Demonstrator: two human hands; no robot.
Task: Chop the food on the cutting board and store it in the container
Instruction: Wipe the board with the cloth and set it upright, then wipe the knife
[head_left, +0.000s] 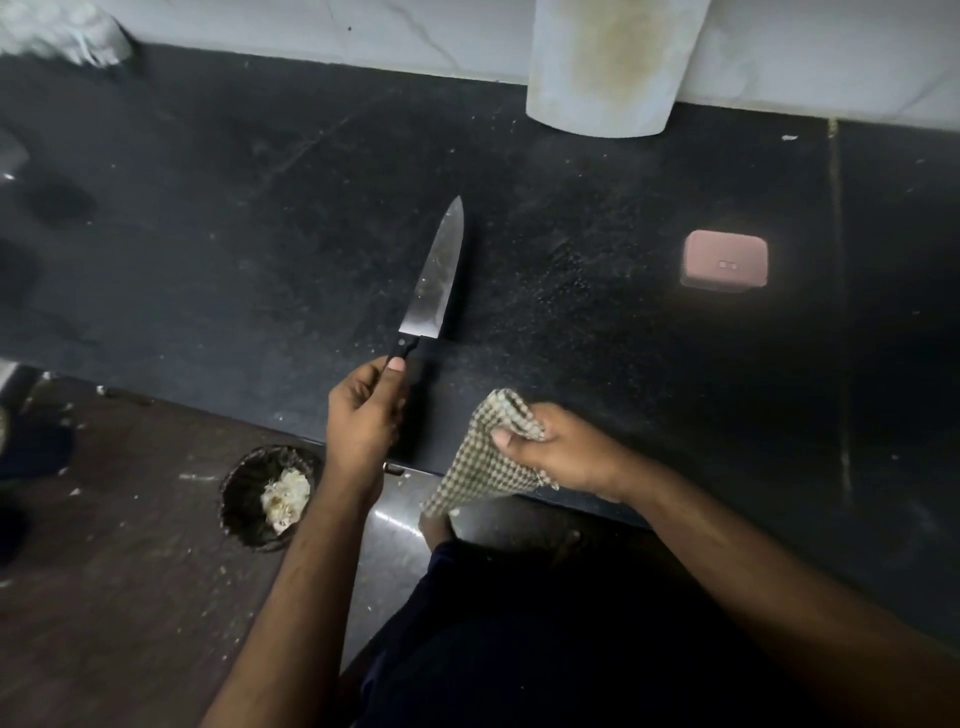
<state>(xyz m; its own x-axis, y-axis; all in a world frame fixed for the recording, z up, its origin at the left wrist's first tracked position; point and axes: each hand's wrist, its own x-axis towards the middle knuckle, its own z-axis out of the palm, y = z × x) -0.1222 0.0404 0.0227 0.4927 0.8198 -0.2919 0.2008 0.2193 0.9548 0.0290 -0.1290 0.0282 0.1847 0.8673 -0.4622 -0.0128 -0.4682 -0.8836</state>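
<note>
Dark counter (571, 234): left hand (358, 421) grips knife (434, 280) by its handle; right hand (566, 452), beside it, pinches cloth (488, 462), likely for wiping the blade.

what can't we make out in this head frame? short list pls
- Knife handle: mostly covered by the left hand in the head view.
- Checked cloth: part bunched inside the right hand grip.
- Bin on the floor: pale contents too dark and small to identify.
- White cutting board: top cut off by the frame edge.
- Food and container: none identifiable.
</note>
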